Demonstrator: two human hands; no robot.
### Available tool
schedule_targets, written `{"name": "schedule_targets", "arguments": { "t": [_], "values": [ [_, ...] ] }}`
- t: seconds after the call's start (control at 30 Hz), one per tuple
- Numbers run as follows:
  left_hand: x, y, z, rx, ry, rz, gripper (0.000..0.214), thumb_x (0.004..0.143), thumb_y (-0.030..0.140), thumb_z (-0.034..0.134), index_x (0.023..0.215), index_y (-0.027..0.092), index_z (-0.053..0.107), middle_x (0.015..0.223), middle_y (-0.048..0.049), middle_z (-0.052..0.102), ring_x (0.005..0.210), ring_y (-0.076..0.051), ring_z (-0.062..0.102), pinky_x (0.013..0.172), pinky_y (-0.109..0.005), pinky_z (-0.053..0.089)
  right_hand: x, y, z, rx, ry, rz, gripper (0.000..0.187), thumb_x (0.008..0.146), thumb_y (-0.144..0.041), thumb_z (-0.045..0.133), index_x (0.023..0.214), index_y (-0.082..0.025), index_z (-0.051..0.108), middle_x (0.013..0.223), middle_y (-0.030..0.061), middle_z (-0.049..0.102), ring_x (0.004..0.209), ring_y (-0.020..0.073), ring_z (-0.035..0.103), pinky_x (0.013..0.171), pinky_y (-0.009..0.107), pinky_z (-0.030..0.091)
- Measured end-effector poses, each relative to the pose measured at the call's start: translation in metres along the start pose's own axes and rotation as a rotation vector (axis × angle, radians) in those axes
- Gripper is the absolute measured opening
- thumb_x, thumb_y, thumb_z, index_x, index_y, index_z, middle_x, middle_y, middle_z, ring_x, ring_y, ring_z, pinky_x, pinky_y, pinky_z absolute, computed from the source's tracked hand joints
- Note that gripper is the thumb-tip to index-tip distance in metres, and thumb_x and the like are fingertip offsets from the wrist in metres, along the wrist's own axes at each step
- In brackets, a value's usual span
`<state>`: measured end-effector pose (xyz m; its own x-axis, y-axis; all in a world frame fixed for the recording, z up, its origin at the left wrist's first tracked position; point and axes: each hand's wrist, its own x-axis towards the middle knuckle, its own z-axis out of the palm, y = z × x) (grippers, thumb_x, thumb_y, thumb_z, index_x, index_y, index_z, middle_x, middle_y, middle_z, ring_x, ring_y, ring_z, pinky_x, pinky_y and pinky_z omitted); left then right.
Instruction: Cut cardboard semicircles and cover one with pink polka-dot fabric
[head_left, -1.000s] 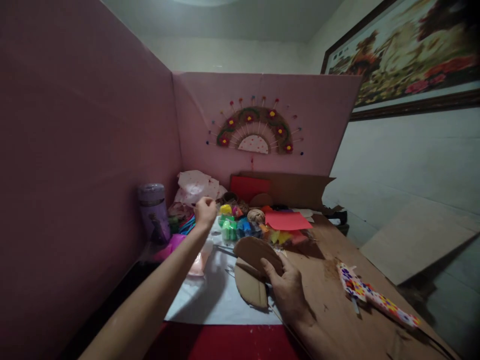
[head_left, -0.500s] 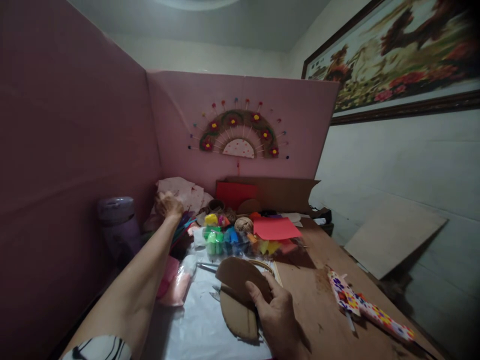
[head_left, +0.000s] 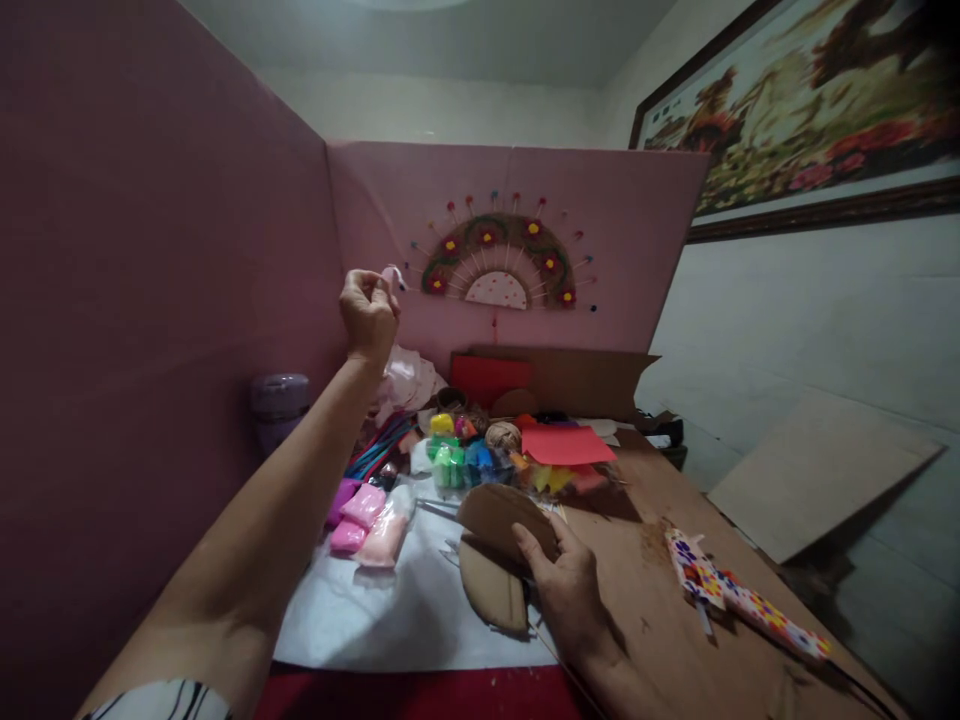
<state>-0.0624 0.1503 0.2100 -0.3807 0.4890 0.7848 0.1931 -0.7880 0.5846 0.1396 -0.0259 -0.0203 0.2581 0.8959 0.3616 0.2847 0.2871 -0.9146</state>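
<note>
My left hand (head_left: 370,312) is raised in front of the pink partition, fingers pinched on a small pale pink scrap (head_left: 391,277) whose kind is unclear. Below it, a heap of pale pink spotted cloth (head_left: 409,382) lies at the back left. My right hand (head_left: 566,580) is closed on a half-round piece of cardboard (head_left: 504,512), thumb on top. Under that, a second rounded cardboard piece (head_left: 491,590) lies on the white sheet (head_left: 375,625). Scissors are partly hidden beside the cardboard.
Bagged clay (head_left: 386,530) in pinks and several other colours lies ahead, near a twine ball (head_left: 503,435) and red paper (head_left: 568,444). A floral-patterned glue gun (head_left: 705,580) rests at right. A purple bottle (head_left: 280,408) stands left. A decorated fan (head_left: 495,255) hangs on the partition.
My left hand has risen from the spotted cloth heap and now pinches a pale pink scrap. My right hand keeps its hold on the cardboard. The view has shifted slightly left.
</note>
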Motion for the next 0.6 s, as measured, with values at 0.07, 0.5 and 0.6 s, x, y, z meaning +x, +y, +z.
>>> {"name": "schedule_targets", "arguments": {
  "t": [0.07,0.5,0.6],
  "values": [
    [-0.01,0.01,-0.001,-0.055,-0.033,-0.065,0.011,0.082,0.021,0.048,0.074,0.02,0.041,0.048,0.0073,0.043,0.033,-0.005,0.035,0.04,-0.018,0.029,0.001,0.001,0.0,-0.015,0.004,-0.001,0.029,0.077,-0.041,0.059,0.094,-0.017,0.063,0.088,0.0092,0.07,0.08,0.0237,0.064,0.07,0.031,0.05],
    [-0.059,-0.057,-0.047,0.689,-0.12,-0.484,0.03,0.073,0.018,0.057,0.101,0.009,0.061,0.116,-0.0201,0.058,0.115,-0.033,0.048,0.086,-0.039,0.043,-0.003,0.002,0.001,-0.083,0.006,-0.042,0.03,0.077,-0.043,0.057,0.093,-0.018,0.064,0.085,0.0084,0.07,0.078,0.0232,0.064,0.067,0.03,0.049],
    [-0.037,-0.074,-0.045,0.664,0.092,-0.507,0.044,0.081,0.019,0.051,0.121,0.003,0.045,0.134,-0.0267,0.038,0.128,-0.034,0.031,0.091,-0.043,0.04,-0.004,0.002,0.002,-0.088,0.008,-0.047,0.027,0.078,-0.041,0.057,0.092,-0.018,0.063,0.082,0.0072,0.07,0.075,0.0222,0.064,0.065,0.028,0.049]
  ]
}}
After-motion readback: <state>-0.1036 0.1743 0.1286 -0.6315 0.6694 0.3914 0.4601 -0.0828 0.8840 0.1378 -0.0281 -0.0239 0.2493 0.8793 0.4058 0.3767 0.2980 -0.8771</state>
